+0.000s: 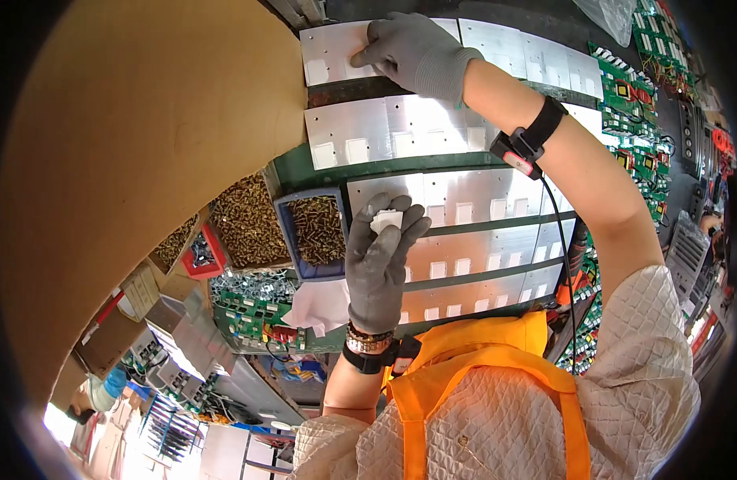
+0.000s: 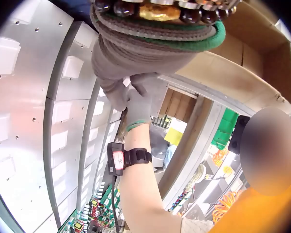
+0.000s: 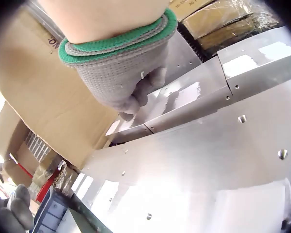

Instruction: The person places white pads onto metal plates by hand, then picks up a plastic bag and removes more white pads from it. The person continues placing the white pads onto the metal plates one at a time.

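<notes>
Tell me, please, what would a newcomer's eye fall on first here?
Probably the shiny metal plates, laid in rows across the middle of the head view. Next comes the bright orange apron at the bottom. The gloved left hand, near the centre, holds small white pieces, while the right hand touches a top-row plate.

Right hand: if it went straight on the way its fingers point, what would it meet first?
Most likely the metal plate under the right hand, which it may be touching; past that, the brown cardboard. Depth there is hard to judge.
</notes>
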